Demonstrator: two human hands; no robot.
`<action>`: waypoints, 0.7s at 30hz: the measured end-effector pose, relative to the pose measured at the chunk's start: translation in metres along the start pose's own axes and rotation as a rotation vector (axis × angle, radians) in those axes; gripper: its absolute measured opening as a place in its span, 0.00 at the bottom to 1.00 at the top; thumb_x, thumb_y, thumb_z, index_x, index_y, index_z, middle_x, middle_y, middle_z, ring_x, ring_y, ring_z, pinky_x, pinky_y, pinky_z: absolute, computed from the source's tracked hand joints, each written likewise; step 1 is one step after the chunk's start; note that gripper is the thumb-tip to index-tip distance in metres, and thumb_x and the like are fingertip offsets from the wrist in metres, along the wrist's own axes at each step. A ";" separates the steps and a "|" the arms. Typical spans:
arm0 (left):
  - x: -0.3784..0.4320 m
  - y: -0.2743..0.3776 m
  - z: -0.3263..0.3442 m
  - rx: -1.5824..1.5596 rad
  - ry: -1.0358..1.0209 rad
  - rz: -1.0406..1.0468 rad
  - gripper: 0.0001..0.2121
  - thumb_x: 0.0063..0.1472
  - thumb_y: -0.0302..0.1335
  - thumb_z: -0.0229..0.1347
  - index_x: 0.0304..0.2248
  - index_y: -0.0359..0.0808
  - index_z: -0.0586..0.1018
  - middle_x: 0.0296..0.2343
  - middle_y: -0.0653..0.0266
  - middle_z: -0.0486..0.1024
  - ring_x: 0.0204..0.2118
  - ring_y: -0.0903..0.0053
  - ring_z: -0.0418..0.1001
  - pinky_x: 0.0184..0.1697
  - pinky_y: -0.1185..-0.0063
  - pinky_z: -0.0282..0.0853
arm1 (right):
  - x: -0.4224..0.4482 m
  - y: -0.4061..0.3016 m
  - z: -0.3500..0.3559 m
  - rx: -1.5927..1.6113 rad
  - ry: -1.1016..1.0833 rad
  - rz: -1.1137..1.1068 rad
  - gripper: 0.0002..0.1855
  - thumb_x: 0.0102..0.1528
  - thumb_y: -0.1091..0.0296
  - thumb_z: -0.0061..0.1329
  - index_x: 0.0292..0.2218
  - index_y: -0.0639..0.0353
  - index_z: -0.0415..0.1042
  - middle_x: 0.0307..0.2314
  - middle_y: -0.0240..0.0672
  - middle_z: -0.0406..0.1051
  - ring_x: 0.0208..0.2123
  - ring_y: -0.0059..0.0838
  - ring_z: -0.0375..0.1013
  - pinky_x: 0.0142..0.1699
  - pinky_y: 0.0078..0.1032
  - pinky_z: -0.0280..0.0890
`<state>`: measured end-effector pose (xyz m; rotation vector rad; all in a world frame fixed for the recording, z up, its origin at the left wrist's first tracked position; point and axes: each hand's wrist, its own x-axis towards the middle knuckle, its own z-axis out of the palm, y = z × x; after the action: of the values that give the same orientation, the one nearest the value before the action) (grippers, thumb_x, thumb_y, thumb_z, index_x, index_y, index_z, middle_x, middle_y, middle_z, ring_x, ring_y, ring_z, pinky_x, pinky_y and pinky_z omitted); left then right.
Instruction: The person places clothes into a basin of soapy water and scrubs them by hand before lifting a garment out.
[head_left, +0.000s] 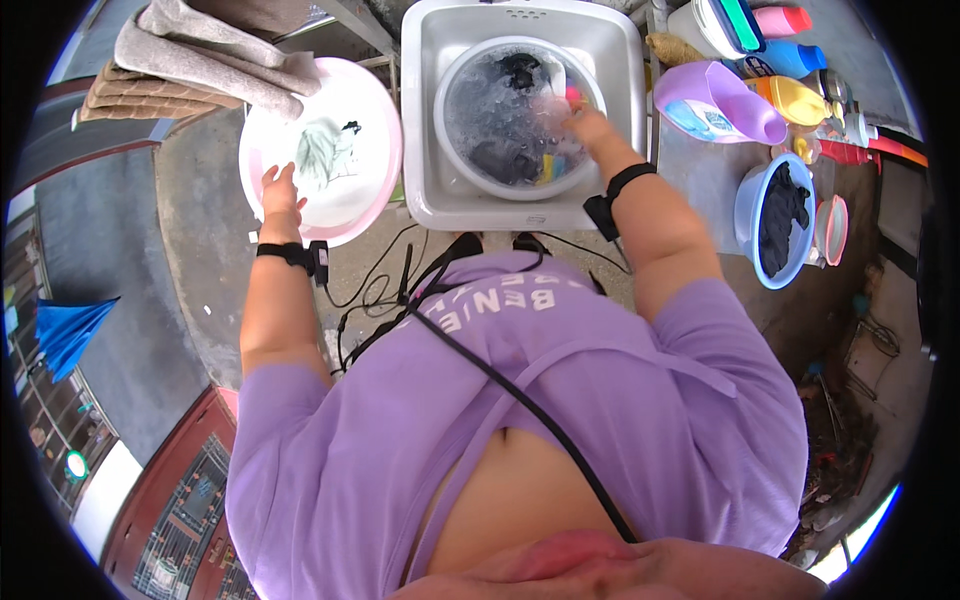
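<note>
My left hand (280, 191) is over the near left rim of a pink-edged white basin (367, 195), fingers apart and holding nothing. A pale wet cloth (315, 154) with dark marks lies in that basin. My right hand (585, 126) reaches over the right side of a round grey-white basin (517, 193) of sudsy, cloudy water. Its fingers are blurred, so whether they grip anything is unclear. Dark cloth (502, 161) is partly sunk in the water, with more black fabric (519, 69) at the far side. A yellow-and-blue item (552, 168) shows near the front.
The round basin stands inside a grey sink (420, 150). To the right are a purple detergent bottle (712, 97), a yellow bottle (799, 101) and a blue basin (744, 214) holding black cloth (784, 217). Grey towels (202, 64) hang at far left. Black cables (375, 292) trail below.
</note>
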<state>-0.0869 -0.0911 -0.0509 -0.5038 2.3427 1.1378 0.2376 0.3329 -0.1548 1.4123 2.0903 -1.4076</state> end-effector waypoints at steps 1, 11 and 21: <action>-0.004 0.001 0.011 -0.034 -0.115 0.076 0.25 0.56 0.38 0.54 0.52 0.40 0.64 0.40 0.62 0.70 0.41 0.73 0.69 0.38 0.69 0.67 | 0.006 0.000 0.007 0.143 0.069 -0.036 0.35 0.46 0.69 0.55 0.55 0.55 0.59 0.38 0.37 0.70 0.36 0.31 0.70 0.38 0.28 0.65; -0.121 0.034 0.183 0.027 -1.093 0.078 0.16 0.61 0.35 0.52 0.47 0.39 0.69 0.42 0.64 0.69 0.42 0.76 0.68 0.43 0.78 0.67 | 0.041 0.021 0.069 0.042 -0.124 0.079 0.22 0.45 0.68 0.50 0.43 0.64 0.69 0.36 0.39 0.71 0.36 0.33 0.72 0.37 0.29 0.68; -0.123 0.010 0.277 -0.263 -1.149 -0.141 0.35 0.53 0.45 0.60 0.57 0.44 0.58 0.53 0.66 0.61 0.55 0.72 0.57 0.55 0.66 0.53 | -0.074 -0.071 0.003 0.997 -0.273 -0.153 0.19 0.48 0.70 0.47 0.44 0.60 0.70 0.34 0.32 0.72 0.35 0.22 0.70 0.40 0.20 0.65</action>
<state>0.0809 0.1514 -0.1236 -0.0324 1.1615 1.2060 0.2153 0.2832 -0.0674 1.1952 1.3456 -2.7282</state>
